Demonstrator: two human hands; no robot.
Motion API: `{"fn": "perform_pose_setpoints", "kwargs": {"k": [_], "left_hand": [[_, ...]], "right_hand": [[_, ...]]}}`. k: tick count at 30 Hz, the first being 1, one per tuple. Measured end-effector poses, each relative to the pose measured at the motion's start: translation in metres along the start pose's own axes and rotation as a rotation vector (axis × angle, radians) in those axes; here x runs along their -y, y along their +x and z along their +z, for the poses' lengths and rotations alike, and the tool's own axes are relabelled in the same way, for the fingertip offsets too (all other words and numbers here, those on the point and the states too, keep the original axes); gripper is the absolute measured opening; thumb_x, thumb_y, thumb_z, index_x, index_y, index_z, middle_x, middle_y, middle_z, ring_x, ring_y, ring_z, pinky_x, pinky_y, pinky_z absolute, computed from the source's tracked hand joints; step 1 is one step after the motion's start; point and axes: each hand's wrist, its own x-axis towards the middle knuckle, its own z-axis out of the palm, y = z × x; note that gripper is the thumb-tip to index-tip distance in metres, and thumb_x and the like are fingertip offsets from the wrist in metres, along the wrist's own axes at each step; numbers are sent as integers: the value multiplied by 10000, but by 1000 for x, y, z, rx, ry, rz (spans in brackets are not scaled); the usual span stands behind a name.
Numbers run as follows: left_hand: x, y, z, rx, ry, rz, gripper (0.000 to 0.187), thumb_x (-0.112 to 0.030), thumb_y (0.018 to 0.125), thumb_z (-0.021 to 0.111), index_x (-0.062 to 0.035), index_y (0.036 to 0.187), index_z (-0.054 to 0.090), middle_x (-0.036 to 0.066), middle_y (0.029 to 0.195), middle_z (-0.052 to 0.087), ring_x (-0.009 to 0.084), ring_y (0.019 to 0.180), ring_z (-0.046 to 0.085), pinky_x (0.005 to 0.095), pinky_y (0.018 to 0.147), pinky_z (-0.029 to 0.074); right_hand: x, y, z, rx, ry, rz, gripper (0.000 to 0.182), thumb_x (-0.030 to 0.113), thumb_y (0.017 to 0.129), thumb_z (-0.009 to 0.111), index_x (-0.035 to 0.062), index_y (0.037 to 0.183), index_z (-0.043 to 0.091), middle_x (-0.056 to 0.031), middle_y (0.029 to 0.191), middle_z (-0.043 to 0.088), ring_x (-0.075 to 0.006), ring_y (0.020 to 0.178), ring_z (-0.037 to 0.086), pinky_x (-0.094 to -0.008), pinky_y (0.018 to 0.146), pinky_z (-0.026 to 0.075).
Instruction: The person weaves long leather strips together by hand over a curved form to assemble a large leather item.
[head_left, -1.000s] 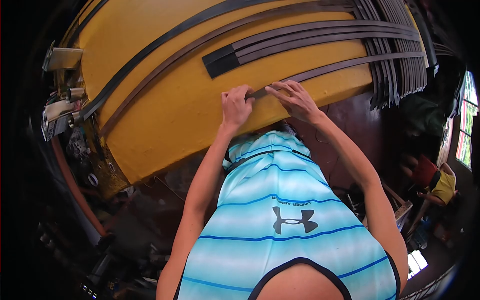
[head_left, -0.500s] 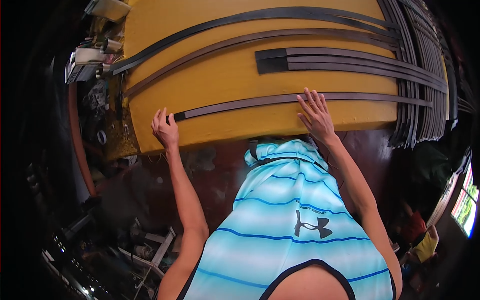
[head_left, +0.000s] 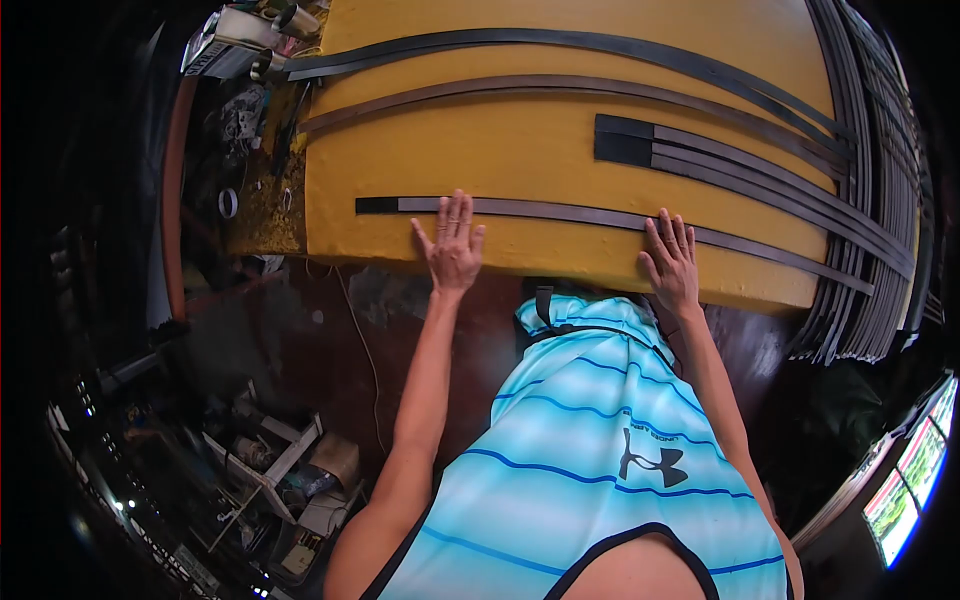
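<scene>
A long dark strip (head_left: 560,211) with a black left end lies along the near side of the yellow table (head_left: 460,150). My left hand (head_left: 455,245) rests flat on it with fingers spread, a little right of the black end. Farther right, my right hand (head_left: 673,262) has its fingertips on the same strip, fingers stretched out. Behind it lies a group of joined strips (head_left: 740,160) with a wide black end. A brown strip (head_left: 480,88) and a black strip (head_left: 560,38) curve across the table farther back.
Many dark strips (head_left: 880,200) are stacked crosswise at the table's right end. Small items and a box (head_left: 225,50) stand at the back left. A white frame (head_left: 270,460) is on the floor at the lower left. A bright opening (head_left: 915,470) shows at the right.
My left hand has moved right from the strip's black end and now lies flat on the strip. The view has shifted, and the strip's left end appears straighter.
</scene>
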Motion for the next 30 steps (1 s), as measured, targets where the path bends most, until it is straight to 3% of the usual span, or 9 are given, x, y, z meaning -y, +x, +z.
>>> {"fn": "perform_pose_setpoints", "kwargs": {"k": [8, 10, 13, 20, 24, 26, 28, 29, 30], "left_hand": [[91, -4, -29, -65, 228, -141, 482, -430, 1064, 373, -344, 1537, 398, -99, 1621, 322, 251, 1518, 257, 701, 1158, -48], [87, -1, -36, -5, 304, -187, 482, -407, 1063, 392, -304, 1534, 416, -59, 1624, 329, 259, 1511, 275, 702, 1158, -21], [62, 2, -34, 52, 386, -147, 540, -378, 1067, 397, -117, 1541, 394, 28, 1640, 299, 279, 1534, 201, 685, 1165, -20], [-46, 6, 9, 182, 148, 197, 592, -338, 1049, 398, -42, 1557, 327, 101, 1645, 272, 314, 1530, 210, 630, 1193, -58], [-72, 23, 9, 124, 9, 470, 530, -244, 975, 572, -99, 1478, 495, 127, 1544, 438, 311, 1452, 365, 633, 1198, 86], [-77, 38, -1, 220, -58, 354, 571, -194, 881, 697, -113, 1427, 551, 134, 1366, 563, 298, 1301, 502, 612, 1138, 238], [-85, 51, -15, 257, -84, 373, 514, -174, 854, 721, -90, 1346, 600, 142, 1278, 583, 299, 1219, 539, 566, 1078, 315], [-88, 58, -21, 313, -105, 359, 457, -155, 827, 744, -67, 1265, 648, 151, 1191, 603, 299, 1137, 577, 520, 1019, 392], [-87, 68, -24, 305, -106, 381, 457, -155, 827, 744, -67, 1265, 648, 151, 1191, 603, 299, 1137, 577, 520, 1019, 392]], "right_hand": [[1, -2, 1, -7, -10, 16, 590, 395, 1010, 526, 234, 1559, 380, -39, 1661, 238, -247, 1548, 146, -431, 1255, 91], [0, -1, 1, -18, 10, 21, 594, 395, 1004, 533, 230, 1556, 387, -42, 1660, 241, -254, 1547, 148, -437, 1254, 92], [2, -2, 0, -62, 29, 16, 599, 394, 989, 554, 218, 1543, 412, -50, 1658, 246, -271, 1546, 149, -449, 1253, 93], [0, -8, 17, -119, 49, 11, 585, 437, 1037, 439, 218, 1571, 343, -58, 1660, 230, -269, 1544, 152, -451, 1260, 75], [7, -6, 12, -127, 110, 56, 612, 366, 1000, 537, 177, 1554, 359, -95, 1652, 237, -291, 1533, 179, -463, 1255, 117], [16, -5, -2, -176, 128, 105, 589, 333, 983, 578, 157, 1522, 420, -97, 1647, 249, -292, 1521, 223, -464, 1248, 155], [19, -8, -16, -338, 260, 178, 481, 272, 945, 633, 95, 1386, 559, -125, 1554, 424, -299, 1385, 466, -451, 1138, 385], [19, -10, -25, -358, 249, 189, 481, 272, 945, 633, 95, 1386, 559, -125, 1554, 424, -299, 1385, 466, -451, 1138, 385], [22, -12, -39, -180, 467, 403, 403, 278, 956, 631, 62, 1295, 599, -143, 1460, 514, -270, 1267, 557, -427, 1035, 465]]}}
